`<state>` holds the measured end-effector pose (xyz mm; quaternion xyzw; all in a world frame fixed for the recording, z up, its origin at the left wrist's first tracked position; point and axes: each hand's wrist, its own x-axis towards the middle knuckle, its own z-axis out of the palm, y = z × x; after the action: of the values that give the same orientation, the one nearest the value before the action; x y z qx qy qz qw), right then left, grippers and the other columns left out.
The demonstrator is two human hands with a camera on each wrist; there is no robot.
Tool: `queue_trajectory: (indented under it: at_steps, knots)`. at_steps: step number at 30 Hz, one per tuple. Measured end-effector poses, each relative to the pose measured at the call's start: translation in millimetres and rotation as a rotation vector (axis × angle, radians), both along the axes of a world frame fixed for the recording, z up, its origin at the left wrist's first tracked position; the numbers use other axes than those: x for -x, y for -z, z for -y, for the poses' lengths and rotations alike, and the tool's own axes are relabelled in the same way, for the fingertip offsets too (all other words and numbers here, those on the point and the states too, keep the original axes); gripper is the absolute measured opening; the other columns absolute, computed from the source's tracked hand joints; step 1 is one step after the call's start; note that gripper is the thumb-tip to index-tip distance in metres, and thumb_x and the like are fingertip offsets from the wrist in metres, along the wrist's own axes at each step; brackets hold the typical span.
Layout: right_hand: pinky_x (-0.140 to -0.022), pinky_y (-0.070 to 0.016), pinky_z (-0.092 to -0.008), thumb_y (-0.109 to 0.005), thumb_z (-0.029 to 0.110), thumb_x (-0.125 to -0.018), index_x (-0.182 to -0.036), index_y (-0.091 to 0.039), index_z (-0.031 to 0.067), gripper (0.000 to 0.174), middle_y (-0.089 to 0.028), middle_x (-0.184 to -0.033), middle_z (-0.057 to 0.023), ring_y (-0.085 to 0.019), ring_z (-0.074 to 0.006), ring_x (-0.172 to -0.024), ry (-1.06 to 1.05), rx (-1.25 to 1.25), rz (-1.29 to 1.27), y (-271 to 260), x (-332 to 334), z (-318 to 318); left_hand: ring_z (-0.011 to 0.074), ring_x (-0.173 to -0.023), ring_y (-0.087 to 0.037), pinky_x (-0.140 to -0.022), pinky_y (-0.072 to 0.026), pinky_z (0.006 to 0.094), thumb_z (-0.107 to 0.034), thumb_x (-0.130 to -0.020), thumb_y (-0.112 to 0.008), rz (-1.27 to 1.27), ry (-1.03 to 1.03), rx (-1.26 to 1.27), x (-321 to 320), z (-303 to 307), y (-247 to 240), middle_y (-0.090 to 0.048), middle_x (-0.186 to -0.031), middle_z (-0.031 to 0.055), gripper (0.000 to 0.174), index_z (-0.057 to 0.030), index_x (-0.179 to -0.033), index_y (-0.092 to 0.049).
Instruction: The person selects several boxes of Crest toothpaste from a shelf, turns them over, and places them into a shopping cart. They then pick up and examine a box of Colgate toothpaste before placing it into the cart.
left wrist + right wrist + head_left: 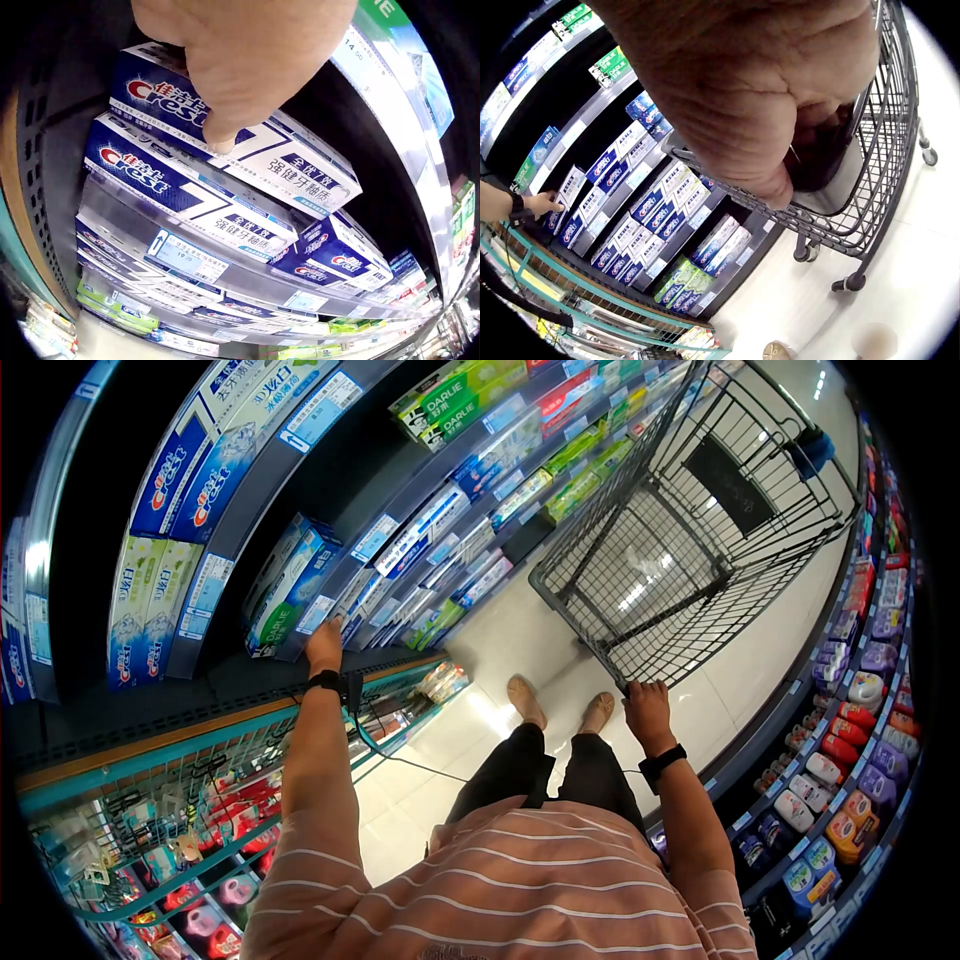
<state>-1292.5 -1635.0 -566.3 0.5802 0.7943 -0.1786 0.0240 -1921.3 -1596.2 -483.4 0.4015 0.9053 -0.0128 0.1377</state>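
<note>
My left hand (323, 647) reaches into the toothpaste shelf on the left. In the left wrist view it holds a blue-and-white Crest toothpaste box (304, 171), thumb pressed on the printed front; the other fingers are mostly out of sight. That box sits tilted just above a matching Crest box (240, 229) on the shelf. My right hand (650, 715) grips the near edge of a dark wire shopping cart (735, 485). From the right wrist, the fingers curl over the cart's rim, and their tips are partly hidden.
A green-and-blue Darlie box (290, 590) stands beside the left hand. Price labels (184, 255) line the shelf edges. A teal wire rack (230, 750) runs along the shelf's foot. Bottles (795, 810) fill the right-hand shelf. My feet stand on the pale tiled floor (400, 800).
</note>
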Motion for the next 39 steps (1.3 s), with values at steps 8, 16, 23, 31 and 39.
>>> queue_trajectory:
  at_steps: [8, 16, 23, 31, 39]
  knots:
    - [-0.098, -0.0428, -0.0476, -0.071, 0.015, -0.080, -0.097, -0.062, 0.0054, 0.021, -0.068, -0.091, -0.0135, -0.063, -0.0337, -0.094, 0.010, 0.008, -0.027, -5.8, 6.0, -2.9, 0.0501, -0.105, -0.061, -0.092, -0.0477, 0.0522, -0.045, -0.099, -0.054, 0.023, 0.043, -0.077, 5.7, 5.3, 8.2, -0.067, -0.109, 0.0322, 0.053, 0.0057, -0.110, -0.066]
    - [-0.086, -0.0504, -0.0470, -0.072, 0.016, -0.081, -0.102, -0.063, 0.0045, 0.026, -0.068, -0.093, -0.0158, -0.065, -0.0364, -0.093, 0.017, 0.007, -0.153, -30.0, 62.4, -44.3, 0.0456, -0.099, -0.066, -0.092, -0.0489, 0.0496, -0.041, -0.099, -0.054, -0.042, 0.037, -0.157, -2.7, 5.7, 5.1, -0.070, -0.104, 0.0286, 0.048, 0.0030, -0.104, -0.072]
    - [-0.082, -0.0539, -0.0487, -0.067, 0.012, -0.087, -0.111, -0.063, 0.0005, 0.027, -0.068, -0.099, -0.0229, -0.066, -0.0422, -0.093, -0.014, 0.074, -0.574, -59.5, 128.1, -85.6, 0.0472, -0.106, -0.063, -0.096, -0.0469, 0.0509, -0.046, -0.099, -0.051, -0.014, -0.006, -0.073, 0.0, 4.0, 5.2, -0.069, -0.111, 0.0291, 0.054, 0.0027, -0.107, -0.072]
    - [-0.079, -0.0552, -0.0469, -0.067, 0.014, -0.089, -0.111, -0.063, 0.0017, 0.026, -0.069, -0.096, -0.0216, -0.067, -0.0409, -0.090, 0.004, 0.237, -0.567, -65.3, 156.9, -82.9, 0.0463, -0.114, -0.061, -0.101, -0.0463, 0.0492, -0.045, -0.095, -0.060, 0.058, -0.040, 0.172, -21.3, -18.6, -18.1, -0.064, -0.121, 0.0325, 0.059, 0.0053, -0.126, -0.061]
    - [-0.078, -0.0552, -0.0476, -0.065, 0.016, -0.091, -0.110, -0.063, 0.0016, 0.025, -0.070, -0.094, -0.0229, -0.068, -0.0416, -0.087, 0.048, 0.282, -0.562, -65.3, 146.9, -69.8, 0.0421, -0.118, -0.060, -0.104, -0.0459, 0.0470, -0.034, -0.090, -0.071, -0.111, 0.414, -0.311, -104.4, -85.3, -5.0, -0.062, -0.127, 0.0292, 0.064, 0.0029, -0.138, -0.050]
